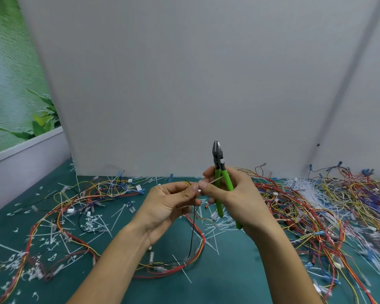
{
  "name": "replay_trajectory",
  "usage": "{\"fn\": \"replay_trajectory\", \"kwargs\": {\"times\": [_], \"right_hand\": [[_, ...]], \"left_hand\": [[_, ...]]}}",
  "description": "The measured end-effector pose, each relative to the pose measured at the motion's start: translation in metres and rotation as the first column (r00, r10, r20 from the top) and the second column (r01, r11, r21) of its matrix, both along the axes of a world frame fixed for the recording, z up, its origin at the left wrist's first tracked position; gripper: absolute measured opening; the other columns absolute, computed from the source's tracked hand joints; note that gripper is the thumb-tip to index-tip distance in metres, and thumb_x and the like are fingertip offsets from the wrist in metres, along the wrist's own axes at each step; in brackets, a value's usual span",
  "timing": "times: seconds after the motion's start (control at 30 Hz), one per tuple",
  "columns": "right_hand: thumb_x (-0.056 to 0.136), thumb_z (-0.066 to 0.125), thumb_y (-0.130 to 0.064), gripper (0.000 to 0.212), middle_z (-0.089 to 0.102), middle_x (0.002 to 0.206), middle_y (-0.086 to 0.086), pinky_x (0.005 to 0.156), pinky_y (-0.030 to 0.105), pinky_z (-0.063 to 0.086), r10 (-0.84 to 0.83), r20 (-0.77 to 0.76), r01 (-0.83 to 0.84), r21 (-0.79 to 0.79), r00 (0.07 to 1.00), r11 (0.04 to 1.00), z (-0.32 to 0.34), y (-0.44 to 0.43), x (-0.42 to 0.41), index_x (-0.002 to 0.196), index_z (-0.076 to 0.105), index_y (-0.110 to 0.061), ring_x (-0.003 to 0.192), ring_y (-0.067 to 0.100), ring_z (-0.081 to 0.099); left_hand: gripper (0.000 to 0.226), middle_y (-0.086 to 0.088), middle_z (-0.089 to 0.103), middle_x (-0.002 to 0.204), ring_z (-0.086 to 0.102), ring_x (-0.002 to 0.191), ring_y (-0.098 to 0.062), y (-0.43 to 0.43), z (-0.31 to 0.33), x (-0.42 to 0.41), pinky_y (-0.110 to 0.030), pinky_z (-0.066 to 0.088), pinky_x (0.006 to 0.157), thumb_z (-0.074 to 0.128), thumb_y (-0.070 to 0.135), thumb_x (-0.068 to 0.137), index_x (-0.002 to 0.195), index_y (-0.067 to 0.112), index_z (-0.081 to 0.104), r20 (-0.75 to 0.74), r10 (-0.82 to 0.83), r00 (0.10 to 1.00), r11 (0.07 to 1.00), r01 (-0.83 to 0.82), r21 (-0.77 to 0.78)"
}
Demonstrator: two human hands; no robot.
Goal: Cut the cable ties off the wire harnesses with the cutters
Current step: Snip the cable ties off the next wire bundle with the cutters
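A teal cutting mat [228,270] runs up to a plain grey partition panel [184,84]. It is littered with snipped white tie offcuts [90,222], and a tangled heap of multicoloured wire harnesses [349,205] lies on the right. Above the middle of the mat, the left hand [169,202] pinches a slim harness of red, yellow and black wires [193,218] between thumb and forefinger, and the rest droops in a loop onto the mat. The right hand [235,194] has its lower fingers curled round the green-handled cutters [227,181], whose jaws point upward, nearly together and idle. Its thumb and forefinger nip the tail of a white plastic cable tie [213,180] just beside the left thumb. The harness looks light and floppy, so it is best held close to the tie. The tie seems thin, springy and rather slick, so a firm pinch on its tail should steady it.
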State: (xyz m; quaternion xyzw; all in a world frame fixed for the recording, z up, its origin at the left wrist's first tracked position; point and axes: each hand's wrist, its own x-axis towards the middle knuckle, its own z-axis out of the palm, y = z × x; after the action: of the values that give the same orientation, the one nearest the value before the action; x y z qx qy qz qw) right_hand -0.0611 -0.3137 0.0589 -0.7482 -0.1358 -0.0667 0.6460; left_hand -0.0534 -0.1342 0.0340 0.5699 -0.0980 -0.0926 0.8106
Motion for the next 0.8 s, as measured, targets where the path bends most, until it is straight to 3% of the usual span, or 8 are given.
{"fn": "replay_trajectory", "kwargs": {"times": [0.2,0.37,0.63,0.73,0.8], "right_hand": [[0.091,0.078,-0.017,0.016,0.073,0.086,-0.003,0.079,0.036,0.063,-0.021,0.001,0.021,-0.064,1.000,0.998,-0.0042,0.0002,0.0025,0.103,0.070,-0.022,0.080,0.012,0.073],[0.092,0.076,-0.013,0.015,0.074,0.088,0.004,0.073,0.029,0.063,0.009,-0.021,-0.010,-0.013,1.000,1.000,-0.0048,-0.0011,0.0035,0.105,0.070,-0.019,0.085,0.020,0.074],[0.095,0.072,-0.006,0.016,0.076,0.079,0.008,0.067,0.027,0.057,0.125,-0.062,-0.114,0.151,0.990,0.982,-0.0063,0.0013,0.0039,0.107,0.068,-0.014,0.071,0.021,0.073],[0.090,0.077,-0.013,0.016,0.075,0.080,0.009,0.074,0.047,0.062,0.131,-0.058,-0.120,0.169,0.990,0.978,-0.0064,0.0020,0.0044,0.103,0.070,-0.019,0.071,0.024,0.072],[0.082,0.078,-0.019,0.018,0.073,0.081,0.010,0.083,0.056,0.058,0.132,-0.056,-0.121,0.177,0.990,0.977,-0.0064,0.0019,0.0047,0.099,0.071,-0.020,0.075,0.028,0.071]], "left_hand": [[0.028,-0.005,0.074,0.079,0.072,0.072,-0.016,-0.0011,-0.0030,0.0001,-0.024,0.053,0.067,0.085,0.034,0.064,0.084,0.015,0.082,0.050,0.024,0.998,0.998,-0.027,0.060],[0.027,-0.005,0.072,0.079,0.069,0.074,-0.017,-0.0010,-0.0024,-0.0004,-0.023,0.052,0.064,0.083,0.038,0.072,0.087,0.016,0.081,0.097,0.002,0.995,0.992,-0.014,0.123],[0.023,0.001,0.056,0.076,0.058,0.069,-0.013,-0.0072,-0.0008,-0.0032,-0.029,0.050,0.064,0.070,0.032,0.091,0.086,0.011,0.062,-0.036,-0.253,0.967,0.962,0.248,-0.119],[0.028,0.000,0.048,0.081,0.055,0.069,-0.011,-0.0088,-0.0006,-0.0038,-0.028,0.051,0.063,0.065,0.031,0.095,0.107,0.006,0.061,-0.032,-0.314,0.949,0.935,0.303,-0.186],[0.024,0.002,0.048,0.080,0.052,0.069,-0.010,-0.0093,-0.0010,-0.0038,-0.027,0.049,0.065,0.061,0.030,0.097,0.104,0.008,0.068,0.000,-0.320,0.947,0.936,0.316,-0.156]]}}
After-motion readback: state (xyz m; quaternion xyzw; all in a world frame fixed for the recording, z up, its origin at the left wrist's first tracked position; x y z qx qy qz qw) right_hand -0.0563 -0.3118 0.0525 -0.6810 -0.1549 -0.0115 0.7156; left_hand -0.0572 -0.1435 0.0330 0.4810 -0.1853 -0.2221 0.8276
